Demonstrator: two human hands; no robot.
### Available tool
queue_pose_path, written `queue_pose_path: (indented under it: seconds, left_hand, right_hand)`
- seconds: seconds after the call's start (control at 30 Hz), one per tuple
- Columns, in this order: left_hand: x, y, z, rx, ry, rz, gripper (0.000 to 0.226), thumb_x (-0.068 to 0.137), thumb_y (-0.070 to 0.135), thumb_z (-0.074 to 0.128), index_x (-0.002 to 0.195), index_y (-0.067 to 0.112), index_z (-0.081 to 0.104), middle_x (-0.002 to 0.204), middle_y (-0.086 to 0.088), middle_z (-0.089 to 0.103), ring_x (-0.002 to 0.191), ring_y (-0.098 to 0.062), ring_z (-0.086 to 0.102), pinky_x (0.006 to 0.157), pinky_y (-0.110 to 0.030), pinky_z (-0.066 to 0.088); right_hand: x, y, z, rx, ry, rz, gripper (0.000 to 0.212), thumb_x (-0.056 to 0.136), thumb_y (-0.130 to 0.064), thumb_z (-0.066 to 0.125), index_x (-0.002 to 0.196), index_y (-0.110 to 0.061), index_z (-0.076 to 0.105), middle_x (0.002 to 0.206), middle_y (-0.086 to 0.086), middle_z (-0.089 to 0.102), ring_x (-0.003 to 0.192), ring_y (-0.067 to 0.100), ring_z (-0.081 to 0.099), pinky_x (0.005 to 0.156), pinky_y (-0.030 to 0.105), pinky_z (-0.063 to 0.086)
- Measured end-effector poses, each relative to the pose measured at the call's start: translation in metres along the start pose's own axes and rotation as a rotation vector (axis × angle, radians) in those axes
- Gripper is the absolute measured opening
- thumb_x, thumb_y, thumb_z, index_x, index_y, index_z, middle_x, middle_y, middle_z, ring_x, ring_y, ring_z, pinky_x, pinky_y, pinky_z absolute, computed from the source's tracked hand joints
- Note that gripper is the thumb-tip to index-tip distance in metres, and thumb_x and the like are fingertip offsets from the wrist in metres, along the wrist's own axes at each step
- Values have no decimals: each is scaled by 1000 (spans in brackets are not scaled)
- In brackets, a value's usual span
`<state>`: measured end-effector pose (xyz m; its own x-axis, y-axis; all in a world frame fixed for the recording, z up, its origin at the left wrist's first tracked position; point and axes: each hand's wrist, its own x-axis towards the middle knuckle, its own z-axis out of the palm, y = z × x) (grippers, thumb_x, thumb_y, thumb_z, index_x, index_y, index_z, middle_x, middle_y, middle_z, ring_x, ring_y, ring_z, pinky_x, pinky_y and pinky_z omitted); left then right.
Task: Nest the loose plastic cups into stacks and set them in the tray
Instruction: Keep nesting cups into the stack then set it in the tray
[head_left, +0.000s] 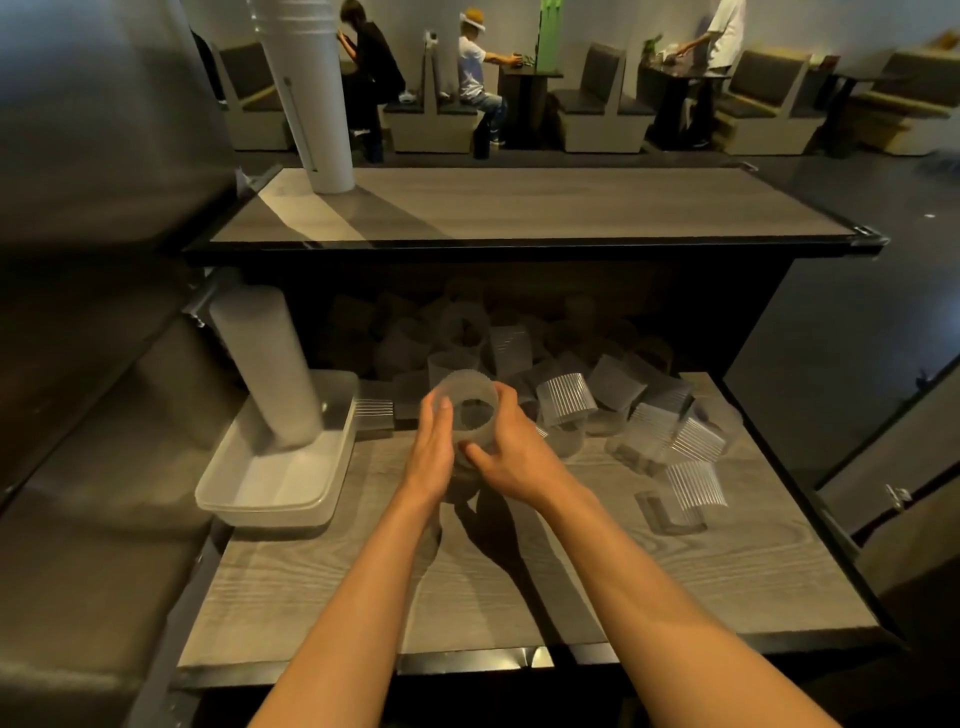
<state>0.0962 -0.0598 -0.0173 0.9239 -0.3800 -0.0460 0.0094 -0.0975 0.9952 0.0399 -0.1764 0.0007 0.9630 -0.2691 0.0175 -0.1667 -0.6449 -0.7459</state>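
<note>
A short stack of clear ribbed plastic cups (470, 395) is held over the middle of the lower wooden table, its open mouth facing me. My left hand (432, 447) presses flat against its left side. My right hand (506, 447) wraps its right side and bottom. Several loose cups (566, 400) lie tumbled behind and to the right of my hands, one (693, 493) nearest the front right. A clear plastic tray (270, 493) sits at the left with a tall nested stack (270, 364) leaning in its far end.
A raised wooden shelf (519, 208) spans above the cup pile, with another tall white cup stack (317, 93) on its left end. Dark bench seats flank both sides. People sit and stand at booths in the background.
</note>
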Motion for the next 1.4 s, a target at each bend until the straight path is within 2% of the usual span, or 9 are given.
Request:
queue_pose_path:
  seconds: [0.17,0.4,0.5,0.67,0.8,0.93,1.07,1.2,1.4]
  left_hand:
    - [-9,-9,-2,101,19,22,49,100,65,25,145,48,32,148,4,43,137,-16,42,110,-41,38]
    - [-22,-17,-10,276,45,-105,52,106,52,24,151,30,37,154,0,36,146,-23,30,120,-43,24]
    - [-30,-18,-11,369,2,-180,45,110,35,24,147,18,42,151,-7,38,143,-25,31,114,-40,26]
    - [-42,-25,-9,220,-19,-249,48,109,47,22,153,29,29,153,-5,41,137,-22,42,96,-31,29]
    - [-50,-25,-14,193,3,-204,44,109,43,24,147,26,38,136,5,49,115,-5,41,94,-26,29]
    - [-66,-46,-18,131,71,-248,48,109,44,25,148,21,43,144,9,47,139,-15,42,115,-34,30]
    - [-82,-63,-14,-52,150,-306,88,82,81,32,144,22,52,145,-6,55,134,-23,51,116,-51,38]
    - [-83,-56,-11,-129,233,-267,105,67,98,35,142,28,53,139,-3,60,131,-21,54,115,-52,39]
    - [-56,-8,-2,44,177,-74,63,100,64,25,149,27,41,146,-1,50,134,-20,46,117,-50,34]
  right_hand:
    - [-6,5,5,-16,-19,-26,97,85,-31,76,157,-29,12,145,1,51,133,15,52,108,37,50]
    - [-12,1,8,-238,-87,44,116,86,-35,77,160,-30,-12,147,2,54,137,25,50,117,58,26]
    - [-15,0,11,-372,-184,67,110,87,-40,75,161,-29,-6,152,6,49,146,30,34,119,58,21]
    - [-23,-5,23,-531,-268,101,113,92,-48,68,161,-20,-17,154,17,43,147,36,25,117,52,24]
    - [-35,1,30,-435,-188,69,107,91,-42,70,161,-24,-9,150,13,47,138,33,35,115,48,30]
    - [-65,14,45,-101,-71,120,109,87,-34,77,162,-28,-1,155,5,38,145,27,35,120,48,33]
    - [-91,29,59,14,45,-32,86,82,-34,79,154,-23,33,145,-6,46,137,8,40,118,33,36]
    - [-87,18,49,-2,69,-139,83,85,-28,75,155,-25,30,151,-6,41,139,9,34,118,25,29]
    - [-38,10,25,-277,160,-183,86,82,-37,78,153,-21,32,152,-1,44,144,24,29,119,42,33]
